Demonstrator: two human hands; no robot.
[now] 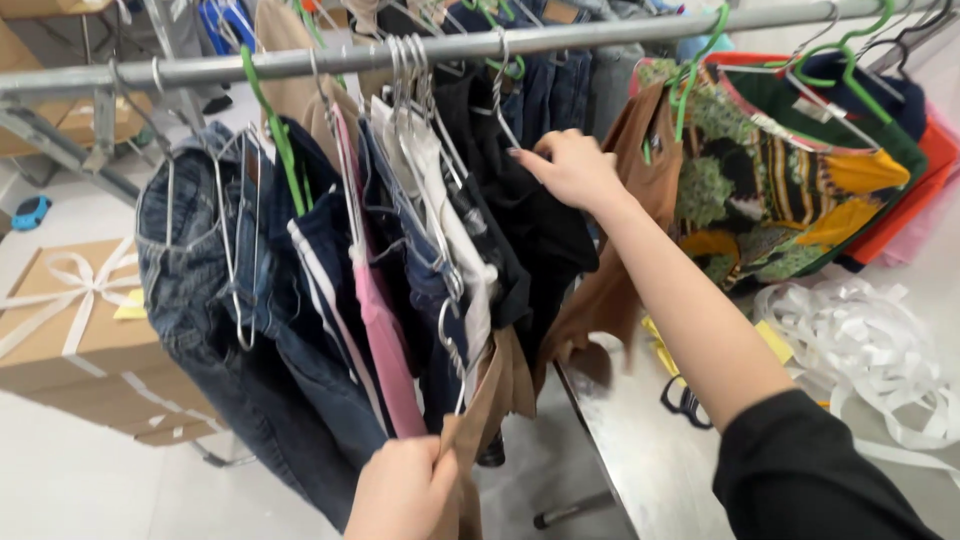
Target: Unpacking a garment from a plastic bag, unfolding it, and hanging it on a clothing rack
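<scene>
Two hands at work along one long grey metal clothes rail (pixel 330 58), head view only; all places given from that rail.

1. Right hand (pixel 575 170): raised just below the rail's middle, fingers loosely curled and part open, fingertips resting against a black hanging garment (pixel 540 230). Whether it pinches the cloth or only pushes it aside cannot be told; the reach likely serves to part the row.
2. Left hand (pixel 402 490): low, well below the rail, closed around the lower hem of a tan-brown fabric garment (pixel 495 385), drawn downward, probably to pull it taut and free of its neighbours.
3. Dark blue denim jeans (pixel 215 300): hung on wire hangers under the rail's left part, packed close.
4. Pink narrow garment (pixel 385 340): between the jeans and the black garment.
5. Green, yellow and black patterned cloth with orange-red edge (pixel 770 190): on a green plastic hanger (pixel 695 70), under the rail's right end.
6. Grey metal bench (pixel 650 450): below the rail's right half, carrying loose white plastic strapping (pixel 860 340).
7. Brown cardboard box tied with white ribbon (pixel 70 320): on the floor, below the rail's left end.
</scene>
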